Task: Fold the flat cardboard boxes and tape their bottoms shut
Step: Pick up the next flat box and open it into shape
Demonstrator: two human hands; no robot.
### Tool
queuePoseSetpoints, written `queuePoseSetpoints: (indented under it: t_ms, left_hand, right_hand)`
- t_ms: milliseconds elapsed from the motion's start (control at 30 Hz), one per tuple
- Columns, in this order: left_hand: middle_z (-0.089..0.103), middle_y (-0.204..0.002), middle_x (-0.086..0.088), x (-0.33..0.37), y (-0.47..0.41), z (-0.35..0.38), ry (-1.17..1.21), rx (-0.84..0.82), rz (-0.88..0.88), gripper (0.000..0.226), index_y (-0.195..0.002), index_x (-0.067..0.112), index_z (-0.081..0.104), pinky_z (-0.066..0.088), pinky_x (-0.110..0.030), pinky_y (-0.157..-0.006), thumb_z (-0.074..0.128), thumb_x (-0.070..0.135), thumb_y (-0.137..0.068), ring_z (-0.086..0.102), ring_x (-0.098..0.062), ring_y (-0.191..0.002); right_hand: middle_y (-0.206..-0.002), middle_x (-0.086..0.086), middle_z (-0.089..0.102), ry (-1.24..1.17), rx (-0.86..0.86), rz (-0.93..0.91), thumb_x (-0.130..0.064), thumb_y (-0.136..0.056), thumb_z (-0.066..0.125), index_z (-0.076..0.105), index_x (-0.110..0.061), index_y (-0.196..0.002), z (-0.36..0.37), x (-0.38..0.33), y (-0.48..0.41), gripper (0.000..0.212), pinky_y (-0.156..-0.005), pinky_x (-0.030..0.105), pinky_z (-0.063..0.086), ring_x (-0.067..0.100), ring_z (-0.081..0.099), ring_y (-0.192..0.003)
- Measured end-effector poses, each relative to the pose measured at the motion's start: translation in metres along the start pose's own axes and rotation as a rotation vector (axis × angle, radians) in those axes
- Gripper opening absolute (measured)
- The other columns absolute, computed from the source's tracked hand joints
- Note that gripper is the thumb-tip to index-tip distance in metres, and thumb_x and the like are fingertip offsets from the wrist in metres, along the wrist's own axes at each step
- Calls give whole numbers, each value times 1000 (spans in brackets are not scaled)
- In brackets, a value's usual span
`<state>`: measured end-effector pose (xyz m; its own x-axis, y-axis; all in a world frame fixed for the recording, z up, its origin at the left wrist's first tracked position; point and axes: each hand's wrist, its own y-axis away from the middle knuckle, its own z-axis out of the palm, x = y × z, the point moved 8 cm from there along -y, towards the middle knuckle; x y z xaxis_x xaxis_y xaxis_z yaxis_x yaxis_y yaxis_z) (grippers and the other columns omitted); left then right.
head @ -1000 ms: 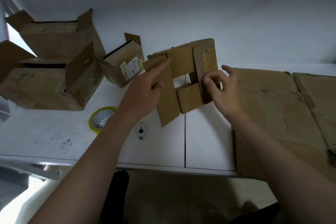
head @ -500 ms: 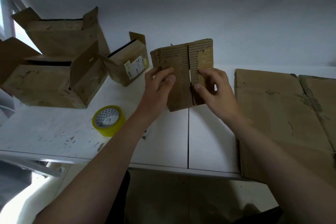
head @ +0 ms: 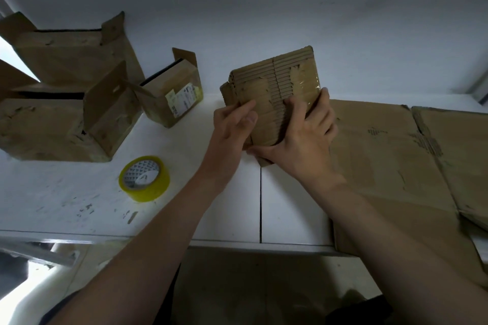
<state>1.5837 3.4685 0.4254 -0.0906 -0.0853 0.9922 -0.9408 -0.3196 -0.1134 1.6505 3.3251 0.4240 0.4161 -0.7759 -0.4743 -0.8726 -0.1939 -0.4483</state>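
Both bottom flaps of the small box, splayed open a second ago, now lie shut and meet along a seam down the middle. The box has risen slightly toward the upper centre of the frame.

Nearest the camera, two bare forearms reach up from the bottom edge. The right hand has spread wider than it was half a second ago. Its thumb hooks under the near edge, its fingers cross the right flap and its tips curl over the far side, so it clamps the box. The left hand lies against the left flap with its fingers loosely bent; whether it grips the side I cannot tell. It looks as if one hand could now hold the fold alone, which would free the left for taping.

Lower left of the hands, well apart from them, a roll of yellow tape lies untouched on the white table. No fresh tape crosses the seam, so folding seems done and sealing not yet begun.

On the right, flat cardboard sheets wait unfolded. In the upper left stand a labelled box and two larger boxes, flaps up, against the wall.
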Motion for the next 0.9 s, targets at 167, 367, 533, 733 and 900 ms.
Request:
queuePoseSetpoints:
  t_ms: [167,367,533,733,900]
  left_hand:
    - [39,-136,-4,5,7,-1,70,-52,49,39,-139,20,57,60,-31,-83,49,36,-104,56,-16,-124]
    - [61,-121,-7,18,2,-59,15,232,21,35,-96,24,67,60,-38,-79,36,39,-106,63,-23,-106]
    - [66,-123,-8,19,2,-102,57,401,-46,33,-115,13,64,59,-40,-86,40,33,-105,65,-23,-112]
    - [71,-107,18,20,3,-75,-60,189,10,23,-104,29,72,59,-34,-83,50,34,-103,66,-6,-104]
    - [62,-113,30,9,-4,-63,-170,107,66,31,-113,39,64,58,-30,-91,62,13,-97,65,2,-103]
  right_hand:
    - [-160,26,5,67,-63,-33,-80,-47,69,34,-29,-136,-20,-7,-2,108,-107,61,27,45,20,-140]
    - [-161,19,8,150,-215,-295,-71,-44,72,38,-38,-137,-57,-34,-1,105,-109,53,20,42,18,-140]
    - [-160,2,12,36,-340,-366,-78,-41,66,38,-49,-133,-77,-47,10,100,-107,43,17,30,18,-140]
    - [-160,1,18,214,-415,-485,-77,-49,61,43,-47,-131,-59,-47,11,90,-112,51,18,37,20,-139]
    - [-147,-1,34,255,-280,-616,-74,-49,68,51,-48,-122,-54,-45,-7,79,-106,56,24,42,27,-134]
